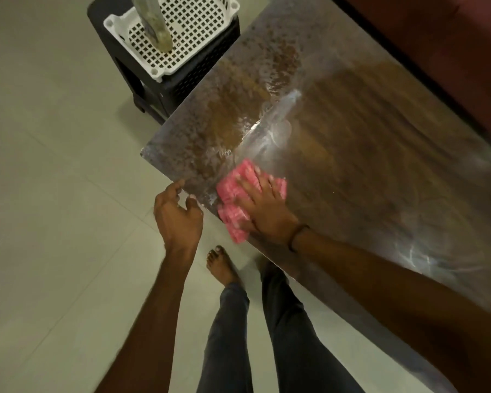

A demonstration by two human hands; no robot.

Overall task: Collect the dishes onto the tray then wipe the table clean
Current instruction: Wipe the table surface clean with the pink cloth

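A pink cloth (242, 198) is pressed flat under the right hand (264, 207) at the near edge of the glossy table (366, 131), whose surface is streaked with wet patches. The left hand (177, 215) is held loosely curled just off the table's edge, fingertips near the corner. A white perforated tray (187, 38) is seen resting on a black stool (165, 89) beyond the table's far corner.

The pink cloth (240, 199) lies partly hidden under the right hand (262, 207).
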